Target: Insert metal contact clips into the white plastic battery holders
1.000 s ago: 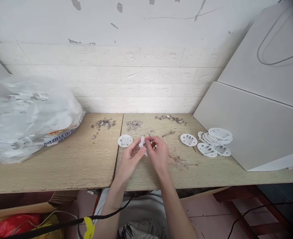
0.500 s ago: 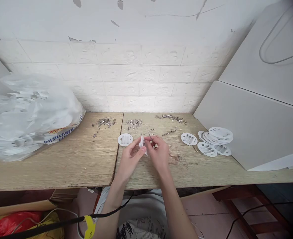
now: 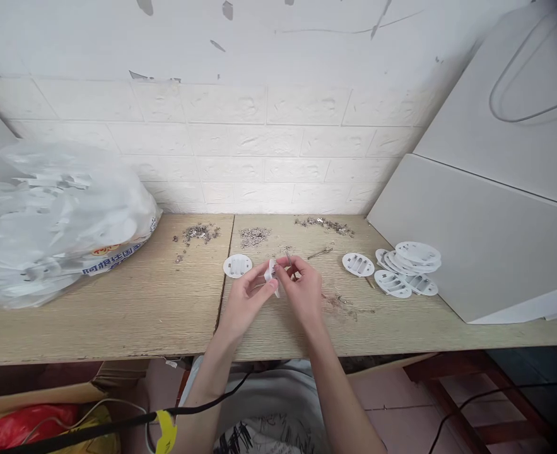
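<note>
Left grip (image 3: 244, 304) pinches a smooth, round white disc (image 3: 271, 271); right grip (image 3: 303, 292) holds a slim metal rod (image 3: 288, 257), slightly steeper than before, above the grained worktop (image 3: 164, 315).

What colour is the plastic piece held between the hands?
The held plastic piece is white; the head view, the only one, shows it.
</note>
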The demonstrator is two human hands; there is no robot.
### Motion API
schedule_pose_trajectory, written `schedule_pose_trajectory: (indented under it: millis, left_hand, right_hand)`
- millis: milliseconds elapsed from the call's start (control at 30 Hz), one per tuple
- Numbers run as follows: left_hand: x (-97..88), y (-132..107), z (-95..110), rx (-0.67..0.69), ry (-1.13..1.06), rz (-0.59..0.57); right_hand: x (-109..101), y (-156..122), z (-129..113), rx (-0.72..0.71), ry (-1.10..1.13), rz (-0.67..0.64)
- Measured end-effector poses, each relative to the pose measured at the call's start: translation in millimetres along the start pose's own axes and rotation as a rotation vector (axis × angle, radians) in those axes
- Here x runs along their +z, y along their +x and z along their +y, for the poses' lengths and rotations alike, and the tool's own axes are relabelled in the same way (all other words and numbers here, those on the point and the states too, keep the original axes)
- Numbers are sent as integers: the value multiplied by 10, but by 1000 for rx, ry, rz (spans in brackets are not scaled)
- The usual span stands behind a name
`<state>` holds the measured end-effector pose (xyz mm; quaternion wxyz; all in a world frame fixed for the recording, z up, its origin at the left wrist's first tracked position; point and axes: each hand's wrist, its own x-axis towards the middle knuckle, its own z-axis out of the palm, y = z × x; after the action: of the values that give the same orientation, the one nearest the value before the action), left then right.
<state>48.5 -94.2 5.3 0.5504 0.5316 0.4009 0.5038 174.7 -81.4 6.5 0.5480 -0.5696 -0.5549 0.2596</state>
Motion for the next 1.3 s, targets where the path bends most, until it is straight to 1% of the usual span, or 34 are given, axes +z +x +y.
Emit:
schedule_pose_trajectory:
  millis: [67, 133, 167, 233, 300, 333, 367, 400, 467, 500, 567, 600, 667, 733, 800, 967, 1167, 1300]
  left_hand:
    - [-37, 23, 100, 10, 60, -35]
    - [-78, 69, 253, 64, 116, -90]
    - [-97, 106, 341, 98, 139, -135]
    - [-129, 216, 512, 141, 172, -182]
    - [-151, 378, 621, 180, 231, -183]
    - [-157, 474, 633, 215, 251, -165]
    - [-162, 574, 613, 246, 256, -152]
    - [-165, 673, 561, 282, 251, -110]
    - [-170, 845, 378, 328, 253, -67]
    - [-174, 910, 264, 338, 248, -76]
    - [-185, 991, 42, 358, 243, -83]
    - [-193, 1009, -48, 347, 233, -86]
    - [-215, 1013, -163, 325, 241, -95]
    - [-242, 997, -193, 330, 261, -99]
    - [-268, 982, -176, 351, 284, -90]
    - [-296, 990, -169, 381, 311, -83]
    - [-311, 1028, -222, 471, 369, -97]
    - [-314, 1011, -207, 464, 423, -120]
  right_hand:
    - [-42, 69, -36, -40, 32, -51]
    - [-96, 174, -108, -67, 90, -92]
    - [-120, 242, -154, -59, 134, -115]
    - [-146, 405, -247, -5, 251, -171]
    - [-129, 595, -307, 54, 352, -223]
    - [-103, 691, -316, 70, 389, -225]
    - [-69, 782, -307, 84, 423, -221]
    - [-28, 863, -280, 101, 456, -219]
    - [65, 981, -175, 133, 481, -217]
    - [111, 1015, -103, 150, 482, -203]
    - [194, 1038, 61, 189, 477, -167]
    - [228, 1034, 143, 211, 472, -169]
    - [284, 1012, 284, 234, 451, -177]
    - [326, 989, 372, 218, 430, -182]
    - [360, 972, 407, 189, 413, -182]
    - [403, 935, 402, 162, 411, -167]
    - [411, 900, 442, 167, 457, -184]
    - [424, 925, 474, 162, 510, -208]
